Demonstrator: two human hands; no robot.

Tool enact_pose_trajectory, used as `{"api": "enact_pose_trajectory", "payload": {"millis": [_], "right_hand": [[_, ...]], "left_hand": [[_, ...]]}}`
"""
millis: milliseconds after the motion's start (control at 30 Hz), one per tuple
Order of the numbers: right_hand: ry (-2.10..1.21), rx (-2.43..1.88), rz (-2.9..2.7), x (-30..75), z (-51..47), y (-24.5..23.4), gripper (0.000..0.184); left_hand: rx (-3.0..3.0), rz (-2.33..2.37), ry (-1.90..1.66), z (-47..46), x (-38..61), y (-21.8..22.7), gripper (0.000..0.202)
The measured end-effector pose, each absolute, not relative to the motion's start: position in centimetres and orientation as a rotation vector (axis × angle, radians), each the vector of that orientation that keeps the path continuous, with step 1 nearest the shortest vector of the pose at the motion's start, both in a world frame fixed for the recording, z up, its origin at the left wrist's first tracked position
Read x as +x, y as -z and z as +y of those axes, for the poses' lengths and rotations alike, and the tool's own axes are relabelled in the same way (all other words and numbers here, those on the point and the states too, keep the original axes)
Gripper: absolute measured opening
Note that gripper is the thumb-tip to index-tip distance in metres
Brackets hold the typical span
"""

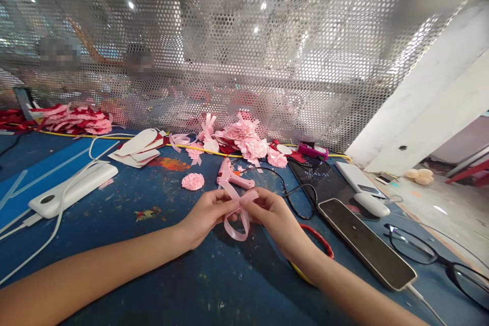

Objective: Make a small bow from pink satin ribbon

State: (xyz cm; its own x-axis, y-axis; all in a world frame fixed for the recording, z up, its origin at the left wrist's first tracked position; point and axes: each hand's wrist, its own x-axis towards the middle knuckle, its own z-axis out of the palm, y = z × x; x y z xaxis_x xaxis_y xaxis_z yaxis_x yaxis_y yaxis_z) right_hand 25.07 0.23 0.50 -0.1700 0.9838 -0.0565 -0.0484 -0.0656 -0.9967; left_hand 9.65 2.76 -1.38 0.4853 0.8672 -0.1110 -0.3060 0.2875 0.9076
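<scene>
My left hand [206, 214] and my right hand [273, 216] meet over the blue table [160, 260], both pinching a pink ribbon [239, 214]. The ribbon crosses between my fingertips, with two tails pointing up and a loop hanging down. Just behind it lies a pink glue gun [231, 175] with a black cord. A small pink paper flower [193, 181] rests on the table to the left of the gun.
A heap of pink and red ribbon flowers [244, 140] lies against the perforated metal screen [244, 61]. A white power bank [74, 188] with cable sits left. Right of my hands are a phone [367, 242], glasses [439, 260], scissors with red handles [319, 239] and a pink lighter [313, 151].
</scene>
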Motion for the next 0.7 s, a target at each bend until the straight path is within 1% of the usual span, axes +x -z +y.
{"api": "enact_pose_trajectory", "payload": {"millis": [200,400,533,700], "right_hand": [[-1.516,-1.111,-1.101,24.9,-0.1,-1.0,0.029],[-1.464,-1.105,-1.112,24.8,0.0,-1.2,0.029],[-1.448,-1.117,-1.126,25.0,0.1,-1.2,0.029],[-1.428,-1.088,-1.112,25.1,0.1,-1.3,0.030]], "left_hand": [[0.888,0.661,-0.862,2.9,9.8,1.7,0.025],[0.990,0.691,-0.923,2.8,9.6,1.0,0.026],[1.073,0.693,-0.876,2.9,9.5,0.3,0.026],[0.987,0.705,-0.879,2.9,9.6,0.6,0.027]]}}
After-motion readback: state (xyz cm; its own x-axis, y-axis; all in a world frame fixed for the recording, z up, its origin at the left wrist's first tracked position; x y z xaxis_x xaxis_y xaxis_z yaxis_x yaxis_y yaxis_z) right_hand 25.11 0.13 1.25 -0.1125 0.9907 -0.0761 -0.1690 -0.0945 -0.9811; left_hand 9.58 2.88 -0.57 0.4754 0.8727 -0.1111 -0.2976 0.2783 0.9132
